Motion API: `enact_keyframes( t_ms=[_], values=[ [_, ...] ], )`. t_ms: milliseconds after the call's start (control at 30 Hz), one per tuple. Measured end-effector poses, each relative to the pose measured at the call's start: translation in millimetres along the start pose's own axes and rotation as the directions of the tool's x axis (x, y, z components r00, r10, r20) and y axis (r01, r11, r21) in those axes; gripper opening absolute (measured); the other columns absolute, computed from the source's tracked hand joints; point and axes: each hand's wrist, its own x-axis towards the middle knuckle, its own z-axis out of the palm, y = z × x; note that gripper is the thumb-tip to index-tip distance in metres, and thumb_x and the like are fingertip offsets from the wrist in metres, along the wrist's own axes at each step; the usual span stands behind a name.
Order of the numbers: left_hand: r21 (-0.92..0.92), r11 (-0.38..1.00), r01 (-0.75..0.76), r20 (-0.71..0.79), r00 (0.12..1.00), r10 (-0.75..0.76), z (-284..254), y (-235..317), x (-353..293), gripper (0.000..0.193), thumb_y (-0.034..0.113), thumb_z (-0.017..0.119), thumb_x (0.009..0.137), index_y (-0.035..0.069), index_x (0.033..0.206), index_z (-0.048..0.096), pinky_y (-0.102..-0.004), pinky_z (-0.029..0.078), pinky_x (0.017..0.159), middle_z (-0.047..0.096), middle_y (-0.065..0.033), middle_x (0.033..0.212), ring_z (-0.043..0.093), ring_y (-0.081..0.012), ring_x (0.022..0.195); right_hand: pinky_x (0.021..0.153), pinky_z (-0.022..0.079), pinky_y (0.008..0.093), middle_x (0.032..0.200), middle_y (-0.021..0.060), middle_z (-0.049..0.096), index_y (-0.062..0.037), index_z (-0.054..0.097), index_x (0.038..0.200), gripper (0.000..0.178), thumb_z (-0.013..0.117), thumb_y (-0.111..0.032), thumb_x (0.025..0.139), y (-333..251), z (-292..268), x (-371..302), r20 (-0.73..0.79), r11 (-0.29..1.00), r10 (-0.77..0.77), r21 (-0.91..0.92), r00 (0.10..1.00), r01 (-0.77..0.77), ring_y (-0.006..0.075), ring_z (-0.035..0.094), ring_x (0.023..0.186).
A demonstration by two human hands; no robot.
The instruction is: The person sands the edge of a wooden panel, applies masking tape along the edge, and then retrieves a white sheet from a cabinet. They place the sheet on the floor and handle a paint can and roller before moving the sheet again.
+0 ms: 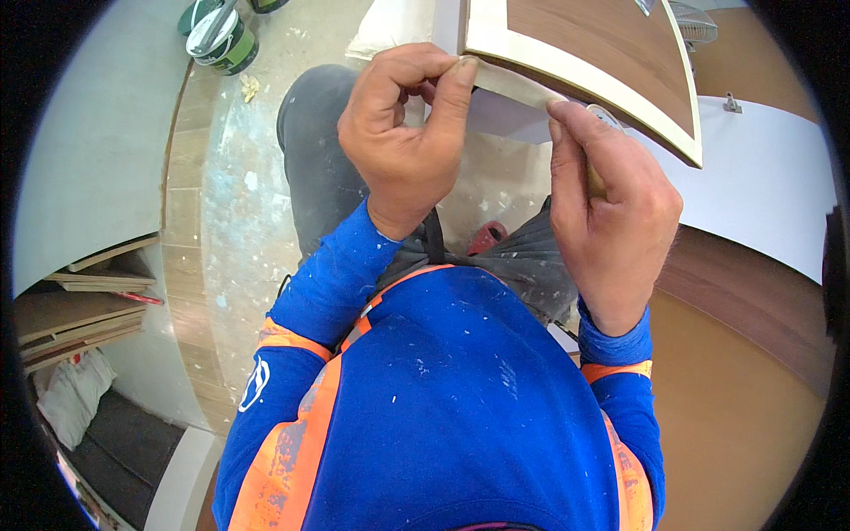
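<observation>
A brown panel with a cream tape border along its edges lies in front of me at the top. My left hand is closed, thumb and forefinger pinching one end of a pale strip of masking tape at the panel's near left corner. The strip stretches taut just below the panel's near edge. My right hand pinches its other end between thumb and forefinger. Part of a tape roll shows behind the right fingers; the palm mostly hides it.
A white board with a small metal clip is to the right. A green and white paint bucket stands far left on the paint-spotted floor. Stacked boards fill a shelf at left. A fan is top right.
</observation>
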Motion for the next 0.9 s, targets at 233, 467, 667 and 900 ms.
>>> enact_keyframes(
  t_ms=[233,467,667,900],
  values=[
    [0.031,0.994,-0.103,-0.011,0.995,0.104,-1,-7,2,0.013,0.001,0.081,0.087,0.003,0.095,0.071,-0.0232,0.049,0.062,0.072,-0.0061,0.092,0.059,-0.0087,0.07,0.073,0.055,0.0314,0.087,0.0152,0.076,-0.0036,0.078,0.107,0.017,0.075,-0.004,0.091,1,4,2,-0.002,0.999,0.035,0.034,0.999,-0.035,0.0225,0.073,0.076],
    [0.049,0.987,-0.153,0.002,0.988,0.153,1,-11,4,0.014,0.001,0.081,0.086,0.004,0.095,0.071,-0.0241,0.049,0.059,0.072,-0.0065,0.091,0.06,-0.0093,0.068,0.067,0.055,0.0387,0.084,0.0158,0.074,-0.0068,0.078,0.101,0.013,0.074,-0.009,0.089,8,12,5,-0.089,0.997,0.043,0.071,0.995,-0.036,0.0324,0.072,0.073],
    [0.055,0.986,-0.156,0.01,0.988,0.156,1,-12,4,0.013,0.004,0.081,0.087,0.004,0.094,0.07,-0.0238,0.049,0.059,0.071,-0.0061,0.09,0.059,-0.0091,0.067,0.079,0.056,0.0309,0.089,0.0156,0.078,-0.0037,0.08,0.106,0.015,0.074,-0.009,0.092,6,7,8,-0.033,0.997,0.074,0.031,0.997,-0.073,0.0181,0.074,0.081],
    [-0.004,0.998,-0.069,-0.031,0.997,0.068,7,-11,1,0.012,0.006,0.079,0.089,0.004,0.093,0.068,-0.0236,0.048,0.06,0.07,-0.0041,0.087,0.057,-0.0085,0.066,0.08,0.056,0.0309,0.091,0.0142,0.078,-0.0036,0.08,0.106,0.016,0.074,-0.008,0.092,3,2,7,-0.017,0.998,0.056,-0.014,0.998,-0.056,0.0183,0.075,0.083]
  ],
)
